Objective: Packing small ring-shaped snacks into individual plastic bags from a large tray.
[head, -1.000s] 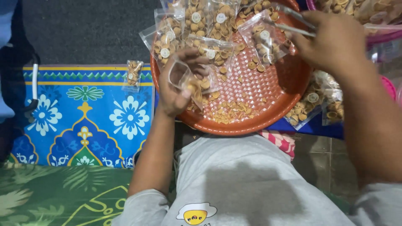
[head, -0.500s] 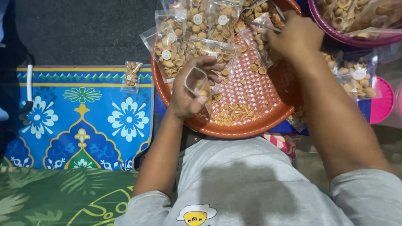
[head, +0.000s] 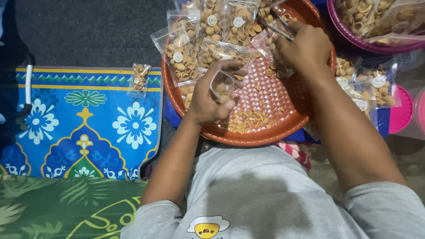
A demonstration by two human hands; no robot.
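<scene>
The left hand is closed around a small clear plastic pouch, held mouth-up between thumb and fingers over the near half of a round woven orange-brown tray. The right hand is curled, fingers down, on loose shell-shaped snack pieces at the far right of the tray, with a pair of metal tongs lying under or just beyond its fingers (whether they are gripped cannot be told).

Compared with half a second ago, the pouch is seen raised slightly and turned more upright, and the right hand is seen drawn in from the far rim towards the tray's middle. It is judged from this that pieces are being gathered for the pouch, which looks nearly empty.

Beyond the left hand, filled sealed packets are crowded against the far-left rim, touching one another. Nearer the body than the left hand, a loose heap of snack pieces is left close to the near rim. To the right of the right hand, more filled packets are piled beside a purple basin. One stray packet is found well left of the left hand, on a blue patterned mat. Bare tray weave between the two hands is the only open room.
</scene>
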